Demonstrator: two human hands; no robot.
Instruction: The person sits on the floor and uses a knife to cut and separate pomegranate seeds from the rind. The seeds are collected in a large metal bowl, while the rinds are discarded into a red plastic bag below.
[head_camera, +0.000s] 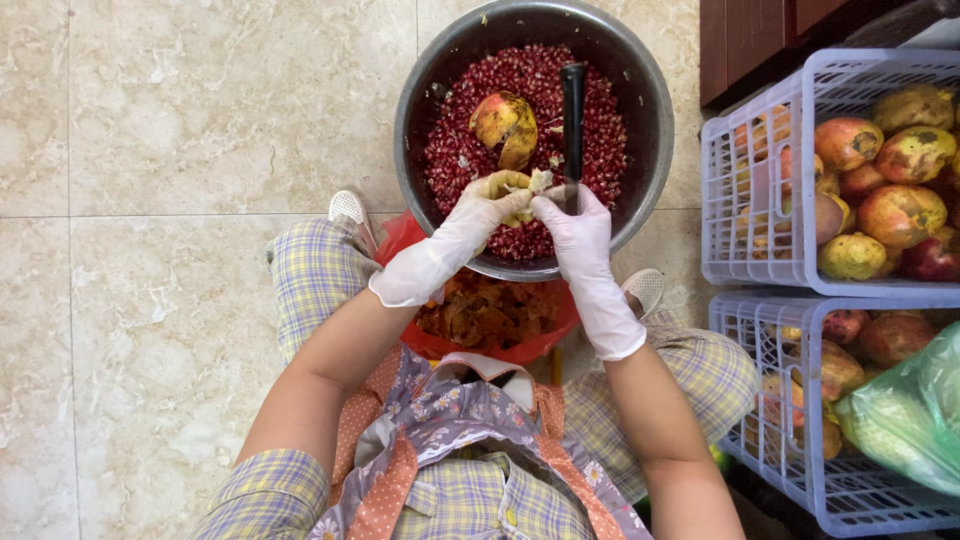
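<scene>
White-gloved left hand (487, 203) + right hand (568, 218) both pinch pomegranate piece (527, 187) over steel bowl (418, 95) near rim | knife (573, 115) under right fingers | rind wet, brittle: likely slippery, grip edges

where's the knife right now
The knife is in the right hand, sticking up over the seeds in the metal bowl, top centre.

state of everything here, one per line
metal bowl: nearly full of red seeds
pomegranate piece: broken open, held over the bowl
left hand: gloved, gripping the piece
right hand: gloved, gripping the piece
peel piece: emptied, lying on the seeds
red bag: open, holding peels
upper crate: filled with whole pomegranates
</scene>
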